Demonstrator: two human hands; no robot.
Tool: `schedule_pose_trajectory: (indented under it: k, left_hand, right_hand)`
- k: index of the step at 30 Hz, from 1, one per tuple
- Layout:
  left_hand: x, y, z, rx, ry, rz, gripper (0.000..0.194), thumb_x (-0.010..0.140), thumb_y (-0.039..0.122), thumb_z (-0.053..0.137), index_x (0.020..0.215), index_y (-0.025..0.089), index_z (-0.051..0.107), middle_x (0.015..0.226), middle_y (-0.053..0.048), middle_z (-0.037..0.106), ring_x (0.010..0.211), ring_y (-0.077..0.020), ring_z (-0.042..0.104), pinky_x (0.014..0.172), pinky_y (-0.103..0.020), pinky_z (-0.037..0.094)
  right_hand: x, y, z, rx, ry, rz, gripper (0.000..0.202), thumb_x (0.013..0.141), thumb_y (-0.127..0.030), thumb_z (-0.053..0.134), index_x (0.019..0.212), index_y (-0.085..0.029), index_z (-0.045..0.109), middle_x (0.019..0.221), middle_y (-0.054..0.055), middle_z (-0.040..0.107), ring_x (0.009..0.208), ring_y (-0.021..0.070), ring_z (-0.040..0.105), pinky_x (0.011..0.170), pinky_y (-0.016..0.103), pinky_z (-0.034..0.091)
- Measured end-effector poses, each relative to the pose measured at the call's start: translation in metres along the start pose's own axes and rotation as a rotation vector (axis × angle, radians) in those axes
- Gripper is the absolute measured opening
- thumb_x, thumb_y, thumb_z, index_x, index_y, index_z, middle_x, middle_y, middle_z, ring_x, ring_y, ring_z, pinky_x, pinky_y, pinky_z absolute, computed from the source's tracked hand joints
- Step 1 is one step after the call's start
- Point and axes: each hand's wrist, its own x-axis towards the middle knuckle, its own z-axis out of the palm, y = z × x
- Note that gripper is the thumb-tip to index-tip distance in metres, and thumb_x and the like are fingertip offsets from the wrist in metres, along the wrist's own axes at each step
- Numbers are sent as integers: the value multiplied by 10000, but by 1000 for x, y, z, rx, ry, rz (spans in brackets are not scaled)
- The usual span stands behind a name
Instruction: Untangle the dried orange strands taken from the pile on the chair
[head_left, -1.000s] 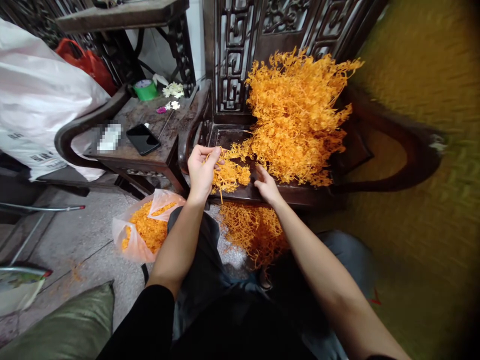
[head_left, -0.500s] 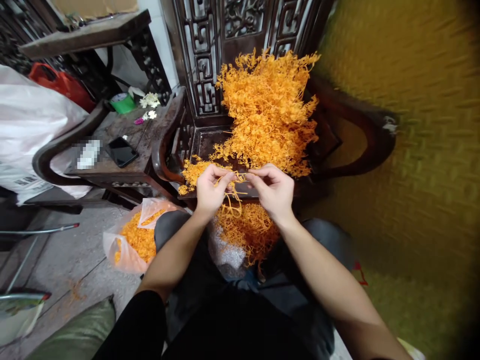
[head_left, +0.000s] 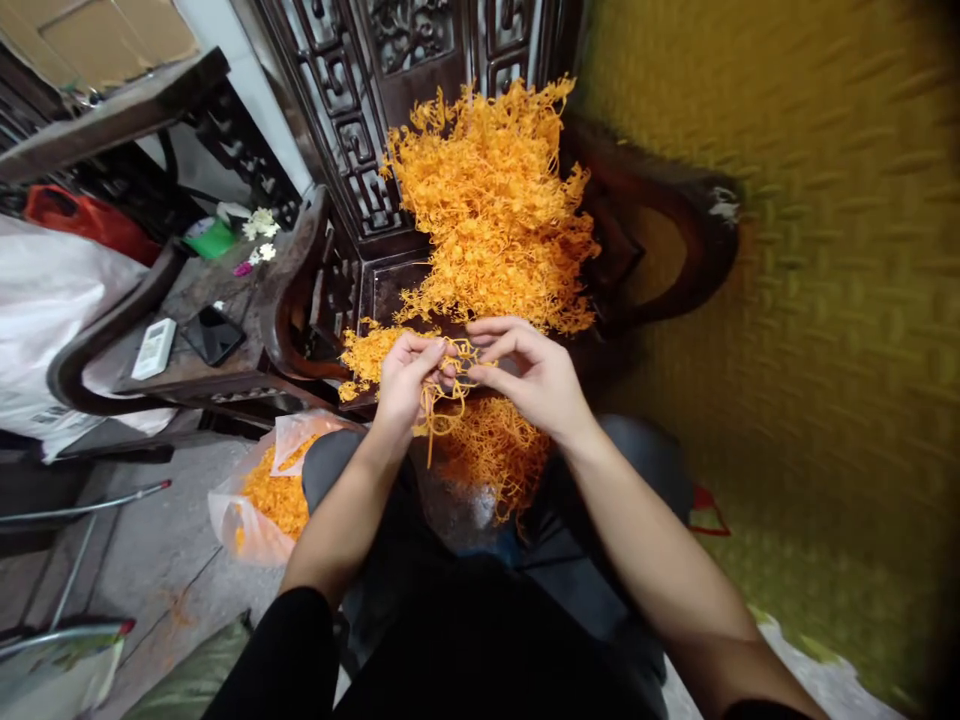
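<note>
My left hand (head_left: pixel 406 380) is closed in a pinch on a tangle of thin orange strands (head_left: pixel 442 415), whose loose ends dangle below the fingers. To its right, my right hand (head_left: pixel 534 378) has thumb and fingers apart around the edge of the same tangle. Behind both hands, a tall heap of knotted orange strands (head_left: pixel 499 210) covers much of the dark wooden chair (head_left: pixel 390 290). A smaller pile of orange pieces (head_left: pixel 367 355) lies by my left hand. Between my knees, more orange strands (head_left: pixel 499 450) fill what looks like a clear plastic bag (head_left: pixel 454 500).
A pinkish plastic bag of orange pieces (head_left: pixel 277 490) stands on the floor at left. On the wooden side table (head_left: pixel 202 295) are a black phone (head_left: pixel 213 335), a white remote-like device (head_left: pixel 154 349), green tape (head_left: pixel 210 238) and small flowers. A yellow woven surface (head_left: pixel 810 300) rises at right.
My right fingers have spread apart from their pinch. The strands in my left hand hang lower. The whole view has shifted, with the chair and heap now further left.
</note>
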Motion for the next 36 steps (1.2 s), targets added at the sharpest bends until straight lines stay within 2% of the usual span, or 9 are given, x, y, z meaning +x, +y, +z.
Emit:
schedule_pose_trajectory:
  k: [5,10,14,16,19,22,25,30,36]
  left_hand:
    - [0,-7,9,33,-45,35,477,645,468,922,765,183,559,750,-12,739,515,-96,636,429,-200,481]
    - [-7,-1,8,92,62,180,464,658,407,919,706,184,515,705,-12,730,442,-79,585,380,-185,408]
    - [-4,20,-7,47,241,425,441,673,344,911,696,178,504,711,12,730,454,-65,601,410,-170,450]
    - [-2,23,-12,61,206,331,415,689,363,901,720,172,533,708,2,736,462,-76,620,413,-172,468]
    - [-2,11,-10,128,4,72,413,721,430,879,796,154,582,798,-59,775,592,-138,726,495,-207,558]
    - [-4,-5,-3,145,-118,-36,451,750,488,853,873,155,575,906,-95,792,716,-187,777,582,-251,617]
    - [-7,-13,0,156,-142,-9,442,792,514,814,889,164,562,1001,-108,787,734,-187,782,594,-264,627]
    - [-10,-14,0,198,-119,62,432,755,459,859,926,165,591,1143,-116,757,794,-157,773,723,-295,651]
    - [-9,-12,-4,210,-60,35,443,710,392,895,957,167,604,901,-46,746,733,-140,747,627,-234,598]
  right_hand:
    - [0,7,2,41,98,94,192,809,-359,837,796,-236,690,953,48,769,929,239,735,877,437,575]
    - [-1,8,-15,-308,83,-37,170,845,-157,727,705,-230,661,819,27,730,785,219,689,777,397,534]
    - [4,15,-48,-461,349,-66,173,785,-67,701,715,-224,688,797,26,703,781,209,654,810,395,517]
    - [6,16,-58,-362,447,-24,170,786,-136,770,919,-239,751,838,16,725,754,188,653,757,363,523]
    - [3,8,-49,-242,352,-26,319,802,-272,828,1113,-253,761,914,23,751,739,174,662,671,329,521]
    - [-5,-4,-27,-264,150,-139,122,856,-299,793,961,-237,787,922,36,746,798,183,681,706,338,539]
    - [-10,-9,-10,-291,24,-209,85,893,-264,751,821,-222,739,893,38,728,848,188,693,771,349,555]
    - [-11,1,-3,-390,40,-139,116,914,-239,718,806,-209,687,969,67,770,896,212,729,816,370,565]
    - [-11,8,-4,-486,37,-58,104,998,-198,533,998,-206,637,1013,87,747,961,231,697,876,392,531]
